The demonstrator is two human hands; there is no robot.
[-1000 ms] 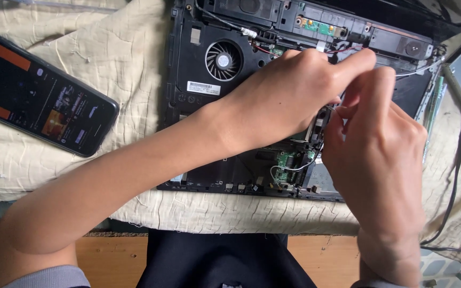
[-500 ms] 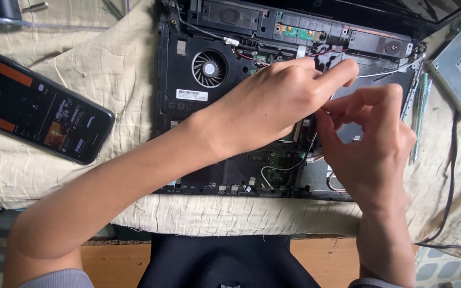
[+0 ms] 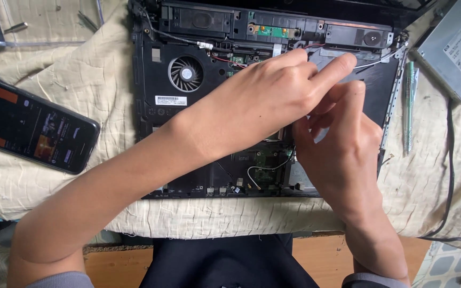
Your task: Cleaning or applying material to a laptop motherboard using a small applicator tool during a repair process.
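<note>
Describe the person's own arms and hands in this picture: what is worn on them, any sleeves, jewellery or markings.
Both forearms are bare from wrist to near the elbow. Grey sleeve edges show at the bottom of the picture, one by the left elbow and one on the right arm. The left hand and right hand wear no gloves, and no rings, watch, bracelets or markings are visible on them. Fingernails look short and unpainted where they show.

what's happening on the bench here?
A person has an opened laptop base on a cloth-covered table, its fan and boards exposed. Both hands work at its right side: the left hand reaches across, fingers extended toward the upper right corner, and the right hand sits just below it, fingers bent inward. What they pinch is hidden. A phone with a lit screen lies to the left, an optical drive and a pen-like tool to the right.
</note>
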